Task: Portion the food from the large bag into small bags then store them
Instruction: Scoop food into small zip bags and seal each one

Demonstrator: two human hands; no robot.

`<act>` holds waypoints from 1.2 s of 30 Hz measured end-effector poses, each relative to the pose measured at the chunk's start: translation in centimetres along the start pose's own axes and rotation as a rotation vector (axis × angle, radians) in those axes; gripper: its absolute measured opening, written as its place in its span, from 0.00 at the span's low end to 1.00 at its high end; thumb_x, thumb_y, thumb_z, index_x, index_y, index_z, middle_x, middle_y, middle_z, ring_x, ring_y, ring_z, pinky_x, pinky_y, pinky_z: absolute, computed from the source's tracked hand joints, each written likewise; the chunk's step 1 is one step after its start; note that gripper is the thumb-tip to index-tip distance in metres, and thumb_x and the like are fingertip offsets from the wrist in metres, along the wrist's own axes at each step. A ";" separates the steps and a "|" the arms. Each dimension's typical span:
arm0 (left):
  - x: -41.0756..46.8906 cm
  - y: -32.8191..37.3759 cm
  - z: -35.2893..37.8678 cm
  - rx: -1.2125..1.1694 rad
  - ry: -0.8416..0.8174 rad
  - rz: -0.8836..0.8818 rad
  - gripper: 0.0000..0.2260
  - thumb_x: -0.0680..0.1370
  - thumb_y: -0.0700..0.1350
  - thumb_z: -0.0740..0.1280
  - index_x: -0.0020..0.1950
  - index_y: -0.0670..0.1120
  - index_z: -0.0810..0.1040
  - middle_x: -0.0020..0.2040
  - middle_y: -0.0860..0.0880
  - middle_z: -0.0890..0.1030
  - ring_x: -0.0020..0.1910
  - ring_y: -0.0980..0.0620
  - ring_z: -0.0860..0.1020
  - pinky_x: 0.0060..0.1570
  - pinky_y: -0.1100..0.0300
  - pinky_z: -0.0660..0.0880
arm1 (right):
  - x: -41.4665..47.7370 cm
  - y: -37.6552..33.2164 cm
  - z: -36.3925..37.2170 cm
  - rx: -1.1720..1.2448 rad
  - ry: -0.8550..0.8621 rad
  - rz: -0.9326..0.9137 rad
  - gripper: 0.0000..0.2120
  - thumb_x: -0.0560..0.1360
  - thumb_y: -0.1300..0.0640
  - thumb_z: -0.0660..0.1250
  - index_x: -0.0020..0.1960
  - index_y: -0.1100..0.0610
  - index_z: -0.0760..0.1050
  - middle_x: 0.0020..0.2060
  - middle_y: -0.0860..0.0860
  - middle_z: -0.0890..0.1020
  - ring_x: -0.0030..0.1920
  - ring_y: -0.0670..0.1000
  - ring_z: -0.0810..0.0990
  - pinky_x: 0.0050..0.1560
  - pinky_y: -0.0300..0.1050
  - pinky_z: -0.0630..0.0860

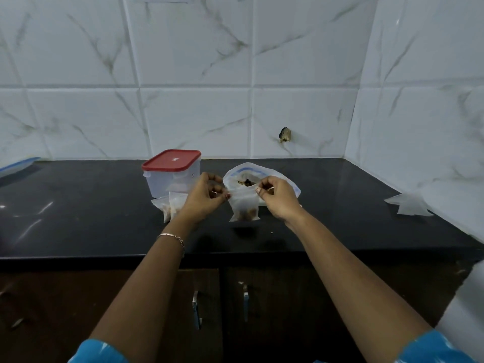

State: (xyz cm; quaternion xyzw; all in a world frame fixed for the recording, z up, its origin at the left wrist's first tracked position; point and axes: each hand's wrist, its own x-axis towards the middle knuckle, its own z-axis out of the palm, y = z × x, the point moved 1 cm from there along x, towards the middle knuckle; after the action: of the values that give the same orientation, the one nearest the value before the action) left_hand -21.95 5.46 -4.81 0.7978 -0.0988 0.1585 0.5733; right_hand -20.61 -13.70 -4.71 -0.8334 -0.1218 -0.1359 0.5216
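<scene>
A small clear bag (244,208) with brown food at its bottom hangs just above the black counter (340,205). My left hand (207,196) pinches its top left corner and my right hand (275,197) pinches its top right end. Behind it stands the large zip bag (243,174), its mouth open, with dark food inside. Two filled small bags (167,205) lie left of my left hand, in front of a clear box with a red lid (171,160).
More empty clear bags (408,204) lie at the counter's right end by the side wall. A blue-edged object (18,165) shows at the far left. Tiled walls close the back and right. Cabinet doors with handles (196,309) are below the counter edge.
</scene>
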 end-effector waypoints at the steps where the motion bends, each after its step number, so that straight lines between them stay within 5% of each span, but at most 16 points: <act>1: 0.1 0.2 0.0 0.062 -0.017 0.025 0.15 0.75 0.34 0.70 0.57 0.42 0.69 0.42 0.47 0.78 0.38 0.55 0.75 0.37 0.71 0.73 | 0.0 0.0 0.0 -0.030 0.001 -0.014 0.02 0.79 0.59 0.65 0.49 0.56 0.76 0.39 0.45 0.77 0.38 0.42 0.73 0.40 0.34 0.70; 11: 0.6 0.9 -0.1 0.118 -0.076 0.032 0.14 0.77 0.35 0.68 0.59 0.42 0.68 0.40 0.47 0.77 0.40 0.53 0.76 0.39 0.71 0.73 | 0.1 0.8 0.7 -0.001 -0.039 -0.008 0.01 0.78 0.56 0.66 0.48 0.52 0.76 0.42 0.45 0.80 0.43 0.44 0.76 0.50 0.44 0.76; 16: 0.8 0.2 0.2 0.155 -0.130 -0.026 0.09 0.76 0.45 0.71 0.54 0.46 0.77 0.50 0.47 0.81 0.50 0.51 0.77 0.45 0.66 0.72 | 0.1 0.7 0.8 -0.103 -0.028 -0.015 0.10 0.80 0.52 0.63 0.55 0.57 0.77 0.46 0.52 0.82 0.48 0.51 0.79 0.55 0.53 0.77; 23: 1.0 0.0 0.9 0.261 -0.084 0.001 0.09 0.78 0.45 0.68 0.55 0.43 0.79 0.50 0.46 0.81 0.46 0.55 0.76 0.39 0.71 0.69 | -0.4 0.5 0.6 0.043 -0.067 0.005 0.07 0.78 0.52 0.66 0.54 0.53 0.75 0.48 0.46 0.80 0.51 0.48 0.78 0.59 0.48 0.75; 29: 0.8 0.1 1.6 0.169 -0.073 -0.015 0.09 0.77 0.44 0.69 0.54 0.41 0.80 0.50 0.42 0.82 0.51 0.44 0.80 0.51 0.54 0.77 | -0.5 0.3 0.9 0.009 -0.042 -0.014 0.10 0.78 0.54 0.67 0.59 0.54 0.77 0.49 0.44 0.78 0.53 0.47 0.77 0.59 0.49 0.75; 33: 0.6 0.3 1.9 0.208 -0.039 0.041 0.08 0.75 0.46 0.71 0.49 0.43 0.80 0.48 0.40 0.81 0.45 0.43 0.79 0.49 0.49 0.77 | -0.4 0.5 1.2 -0.076 0.000 -0.031 0.10 0.77 0.52 0.67 0.57 0.54 0.78 0.50 0.47 0.81 0.53 0.50 0.79 0.58 0.54 0.76; 36: 0.6 0.3 2.1 0.257 -0.048 0.052 0.06 0.76 0.48 0.71 0.49 0.46 0.80 0.46 0.40 0.81 0.39 0.48 0.77 0.42 0.54 0.76 | -0.5 0.5 1.2 -0.038 0.008 -0.017 0.11 0.77 0.52 0.68 0.58 0.55 0.78 0.48 0.46 0.80 0.53 0.50 0.79 0.58 0.53 0.76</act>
State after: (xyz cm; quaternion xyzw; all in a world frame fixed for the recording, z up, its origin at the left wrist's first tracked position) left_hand -21.19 3.40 -4.94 0.8655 -0.1119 0.1653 0.4594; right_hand -20.76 -12.83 -5.76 -0.8415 -0.1244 -0.1458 0.5051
